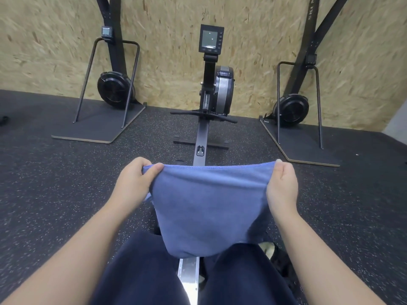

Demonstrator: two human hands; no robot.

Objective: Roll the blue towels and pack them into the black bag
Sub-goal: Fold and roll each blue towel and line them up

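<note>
A soft blue towel (209,205) hangs stretched between both hands above the person's lap, its hemmed top edge pulled nearly straight and its lower end sagging in a rounded fold over the dark trousers (141,271). The left hand (134,179) has its grip clenched on the towel's left corner, and the right hand (283,183) pinches the right corner. A rowing machine (211,84) stands ahead on the speckled rubber floor (55,183), against a rough chipboard wall (167,29).
</note>
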